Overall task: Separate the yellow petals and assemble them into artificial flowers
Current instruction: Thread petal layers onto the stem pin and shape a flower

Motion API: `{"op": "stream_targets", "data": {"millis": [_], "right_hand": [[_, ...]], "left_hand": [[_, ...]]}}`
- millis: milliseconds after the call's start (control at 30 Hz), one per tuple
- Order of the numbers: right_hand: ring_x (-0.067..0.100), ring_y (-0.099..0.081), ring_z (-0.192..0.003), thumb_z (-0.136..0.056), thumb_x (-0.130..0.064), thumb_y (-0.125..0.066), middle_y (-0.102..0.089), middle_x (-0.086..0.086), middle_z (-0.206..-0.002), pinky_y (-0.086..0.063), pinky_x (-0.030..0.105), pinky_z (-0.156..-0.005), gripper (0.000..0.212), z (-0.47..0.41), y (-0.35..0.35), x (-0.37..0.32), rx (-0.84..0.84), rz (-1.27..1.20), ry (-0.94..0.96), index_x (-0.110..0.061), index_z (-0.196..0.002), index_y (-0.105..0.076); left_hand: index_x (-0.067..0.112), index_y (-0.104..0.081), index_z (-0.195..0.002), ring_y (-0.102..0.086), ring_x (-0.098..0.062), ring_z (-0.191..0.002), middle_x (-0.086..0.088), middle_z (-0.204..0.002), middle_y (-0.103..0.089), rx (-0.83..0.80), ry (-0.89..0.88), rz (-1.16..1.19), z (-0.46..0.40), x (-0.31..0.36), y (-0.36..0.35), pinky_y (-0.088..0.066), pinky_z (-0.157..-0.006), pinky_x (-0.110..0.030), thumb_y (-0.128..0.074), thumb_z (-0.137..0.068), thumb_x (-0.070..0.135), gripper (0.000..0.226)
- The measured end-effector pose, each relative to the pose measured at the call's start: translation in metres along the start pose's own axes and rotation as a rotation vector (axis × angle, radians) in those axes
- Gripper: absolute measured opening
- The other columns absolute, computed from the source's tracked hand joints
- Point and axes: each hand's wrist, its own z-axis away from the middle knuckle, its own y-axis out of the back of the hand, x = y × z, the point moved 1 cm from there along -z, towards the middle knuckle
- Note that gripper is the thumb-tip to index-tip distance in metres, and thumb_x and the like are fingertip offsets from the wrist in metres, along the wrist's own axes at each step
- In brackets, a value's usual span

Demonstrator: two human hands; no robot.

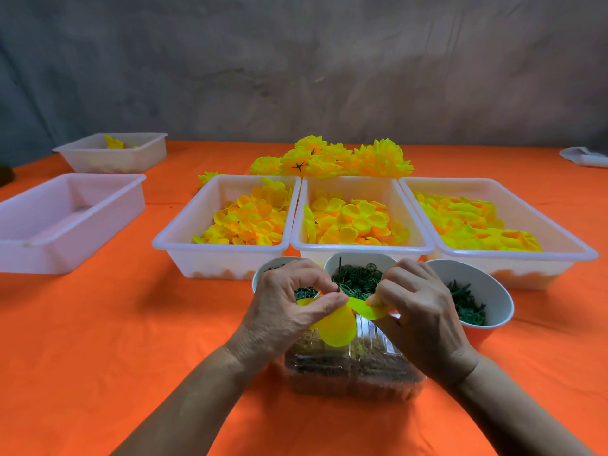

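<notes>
My left hand point(289, 307) pinched a yellow petal point(339, 329) and a thin dark stem point(339, 284); my right hand point(414, 311) pinched a second petal point(370, 311), both above the clear box point(355, 373). I judged the petals featherlight, thin and floppy, easily creased, so best held at the centre near the stem, not the rim.

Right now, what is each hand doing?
Left hand: closed, pinching a yellow petal and a thin dark stem.
Right hand: closed, pinching another petal.
</notes>
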Motion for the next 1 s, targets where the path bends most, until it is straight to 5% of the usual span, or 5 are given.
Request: {"op": "stream_targets", "data": {"millis": [167, 433, 767, 867, 1000], "right_hand": [[0.033, -0.063, -0.084, -0.049, -0.011, -0.091, -0.067, 0.007, -0.083, -0.052, 0.045, -0.066, 0.040, -0.010, 0.020, 0.022, -0.356, 0.047, -0.051, -0.010, -0.083, -0.072], [0.027, -0.060, -0.103, -0.081, -0.007, -0.070, -0.068, 0.009, -0.108, -0.042, 0.030, -0.085, 0.020, -0.066, -0.021, 0.081, -0.290, -0.108, -0.572, -0.010, -0.101, -0.073], [0.034, -0.023, -0.136, -0.098, -0.010, -0.036, -0.040, 0.008, -0.143, -0.027, 0.045, -0.104, 0.034, -0.083, -0.103, 0.127, -1.123, 0.284, -0.582, -0.017, -0.124, -0.057], [0.032, -0.052, -0.111, -0.094, -0.005, -0.045, -0.058, 0.017, -0.126, -0.042, 0.037, -0.091, 0.028, -0.080, -0.103, 0.133, -0.952, 0.136, -0.665, -0.006, -0.115, -0.063], [0.032, -0.064, -0.098, -0.082, -0.008, -0.067, -0.070, 0.018, -0.104, -0.050, 0.037, -0.083, 0.017, -0.077, -0.090, 0.139, -0.313, -0.083, -0.797, -0.001, -0.097, -0.074]], "left_hand": [[0.022, -0.067, -0.067, -0.062, -0.011, -0.072, 0.005, -0.073, -0.065, -0.002, 0.015, -0.010, 0.000, -0.002, -0.001, -0.050, -0.072, -0.028, -0.077, -0.071, 0.022, 0.011], [0.020, -0.066, -0.068, -0.061, -0.006, -0.072, 0.007, -0.073, -0.064, -0.017, 0.007, 0.000, 0.000, -0.003, -0.002, -0.047, -0.072, -0.017, -0.076, -0.071, 0.013, 0.013], [0.027, -0.062, -0.068, -0.061, -0.011, -0.070, 0.004, -0.072, -0.064, -0.023, 0.027, 0.008, 0.000, -0.002, -0.002, -0.048, -0.071, -0.021, -0.076, -0.074, 0.018, 0.017], [0.029, -0.062, -0.067, -0.061, -0.009, -0.069, 0.005, -0.071, -0.064, -0.016, 0.034, 0.003, 0.001, -0.001, -0.002, -0.048, -0.071, -0.020, -0.075, -0.073, 0.014, 0.021], [0.030, -0.061, -0.067, -0.061, -0.008, -0.070, 0.006, -0.071, -0.064, -0.011, 0.039, 0.001, 0.001, 0.001, -0.003, -0.048, -0.071, -0.021, -0.075, -0.073, 0.014, 0.022]]}}
